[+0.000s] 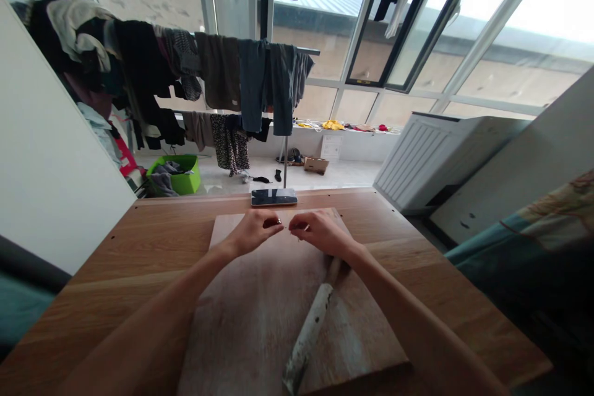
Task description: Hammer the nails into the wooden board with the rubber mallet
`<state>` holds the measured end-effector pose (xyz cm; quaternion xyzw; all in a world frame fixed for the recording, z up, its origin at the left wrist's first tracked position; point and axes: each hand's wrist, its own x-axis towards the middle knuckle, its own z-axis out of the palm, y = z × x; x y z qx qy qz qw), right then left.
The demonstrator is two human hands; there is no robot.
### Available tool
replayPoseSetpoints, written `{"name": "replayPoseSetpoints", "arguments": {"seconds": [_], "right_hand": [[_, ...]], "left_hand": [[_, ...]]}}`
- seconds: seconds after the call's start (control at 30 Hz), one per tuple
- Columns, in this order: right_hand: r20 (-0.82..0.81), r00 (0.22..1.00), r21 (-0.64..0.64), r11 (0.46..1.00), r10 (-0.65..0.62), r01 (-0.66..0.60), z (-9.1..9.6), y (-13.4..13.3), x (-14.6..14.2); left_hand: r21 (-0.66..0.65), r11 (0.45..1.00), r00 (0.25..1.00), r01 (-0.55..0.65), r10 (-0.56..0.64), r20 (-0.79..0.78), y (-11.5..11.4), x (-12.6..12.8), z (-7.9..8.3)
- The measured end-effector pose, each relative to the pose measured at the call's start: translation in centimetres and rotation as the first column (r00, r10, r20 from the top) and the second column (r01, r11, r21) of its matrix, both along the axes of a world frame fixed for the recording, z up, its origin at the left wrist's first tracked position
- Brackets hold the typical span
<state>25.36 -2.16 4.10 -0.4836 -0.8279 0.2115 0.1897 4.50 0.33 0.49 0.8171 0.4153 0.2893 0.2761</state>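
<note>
Pale wooden cutting board (260, 322) on brown table (139, 241): left hand (253, 232) pinching small dark-red item (271, 222), identity unclear; right hand (322, 233) fingers curled, contents hidden; grey knife (309, 334) alongside.

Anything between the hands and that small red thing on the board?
Nothing visible. The left hand already pinches the red thing; the right hand is close beside it. The knife lies nearer the person.

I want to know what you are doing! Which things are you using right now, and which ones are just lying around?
In use:
left hand and right hand, both pinching a small red thing
cutting board underneath
knife lying on the board, under the right wrist

Just lying about:
phone on the table
clothes rack
green basket on the floor
</note>
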Motion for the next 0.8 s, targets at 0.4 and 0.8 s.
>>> {"name": "replayPoseSetpoints", "arguments": {"seconds": [0.4, 0.8], "right_hand": [[-0.314, 0.94, -0.062, 0.985, 0.135, -0.162, 1.1, -2.6, 0.7], [-0.117, 0.867, 0.144, 0.856, -0.484, 0.497, -6.7, -10.8, 13.0]], "left_hand": [[-0.05, 0.974, 0.969, 0.219, -0.212, 0.123, -4.6, -1.7, 3.4], [0.406, 0.892, 0.927, 0.198, -0.036, -0.372, -14.8, -11.0, -2.5]]}}
